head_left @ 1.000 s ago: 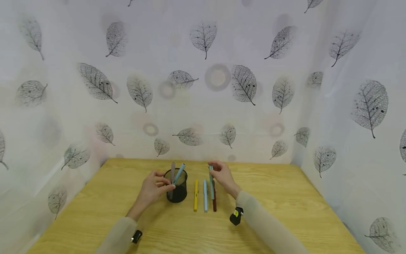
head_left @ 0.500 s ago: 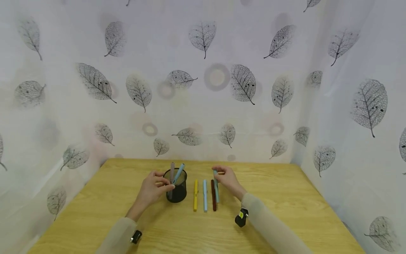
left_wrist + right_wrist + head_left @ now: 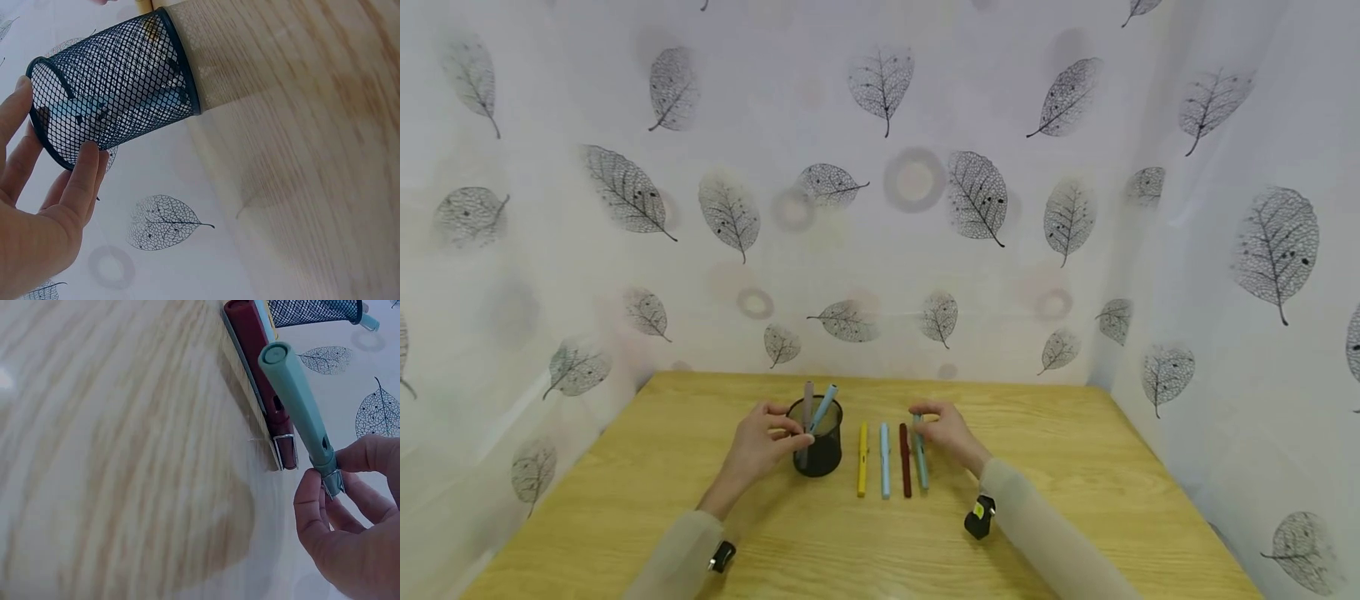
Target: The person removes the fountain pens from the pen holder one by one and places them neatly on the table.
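Head view: pinching green pen (image 3: 922, 462) w/ R hand (image 3: 951, 433), just R of red pen (image 3: 905, 461), twd far edge of worktop (image 3: 820, 550). With long axis from far edge to near edge, a bit slanted.

L wrist view: gripping black cup (image 3: 137, 59) by rim w/ L hand (image 3: 49, 215).

R wrist view: pointing round end of green pen away from hand. Could bump red pen b/c so close, or drop green pen b/c held only at 1 end.
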{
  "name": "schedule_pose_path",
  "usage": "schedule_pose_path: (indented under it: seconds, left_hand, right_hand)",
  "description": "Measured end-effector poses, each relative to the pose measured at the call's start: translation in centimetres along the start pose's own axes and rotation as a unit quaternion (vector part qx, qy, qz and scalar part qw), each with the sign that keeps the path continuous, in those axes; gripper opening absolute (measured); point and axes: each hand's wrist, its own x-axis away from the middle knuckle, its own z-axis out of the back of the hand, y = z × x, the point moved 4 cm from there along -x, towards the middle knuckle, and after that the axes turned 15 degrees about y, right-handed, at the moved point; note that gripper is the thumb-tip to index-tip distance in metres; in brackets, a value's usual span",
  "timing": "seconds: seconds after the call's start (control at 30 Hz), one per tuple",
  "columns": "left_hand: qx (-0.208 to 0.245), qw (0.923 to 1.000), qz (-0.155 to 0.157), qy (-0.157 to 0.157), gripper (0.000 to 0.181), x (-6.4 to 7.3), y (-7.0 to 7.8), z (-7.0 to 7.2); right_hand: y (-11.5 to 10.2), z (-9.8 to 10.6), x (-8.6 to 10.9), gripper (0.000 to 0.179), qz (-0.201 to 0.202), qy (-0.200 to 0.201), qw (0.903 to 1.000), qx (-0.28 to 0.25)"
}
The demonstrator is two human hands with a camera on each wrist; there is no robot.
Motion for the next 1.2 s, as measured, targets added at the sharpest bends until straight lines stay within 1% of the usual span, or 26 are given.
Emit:
schedule_pose_path:
  seconds: [0.07,0.17,0.27,0.53,0.7,0.97,1.2]
  left_hand:
    - [-0.002,1.0000,0.000,-0.001,0.017,-0.1,0.0,-0.1]
    - [-0.002,1.0000,0.002,-0.002,0.017,-0.1,-0.1,-0.1]
    - [0.001,1.0000,0.002,-0.002,0.017,-0.1,-0.1,-0.1]
    - [0.002,1.0000,0.003,-0.001,0.017,-0.1,0.0,0.1]
    - [0.003,1.0000,0.004,0.000,0.016,-0.1,-0.1,0.0]
    - [0.007,1.0000,0.004,0.000,0.015,0.0,0.1,-0.1]
    - [0.001,1.0000,0.003,0.000,0.017,-0.1,0.1,0.0]
  right_hand:
    - [0.2,0.2,0.0,0.039,-0.001,-0.011,0.9999,0.001]
    - [0.5,0.4,0.0,0.041,0.004,-0.041,0.9991,-0.006]
    - [0.8,0.7,-0.1,0.044,0.007,-0.063,0.9980,-0.002]
    - [1.9,1.0,-0.8,0.040,0.003,-0.085,0.9959,0.033]
    - [2.0,0.9,-0.8,0.037,0.001,-0.081,0.9955,0.049]
    - [1.9,1.1,-0.5,0.035,0.017,-0.070,0.9946,0.074]
    - [1.9,1.2,-0.5,0.036,0.008,-0.071,0.9949,0.071]
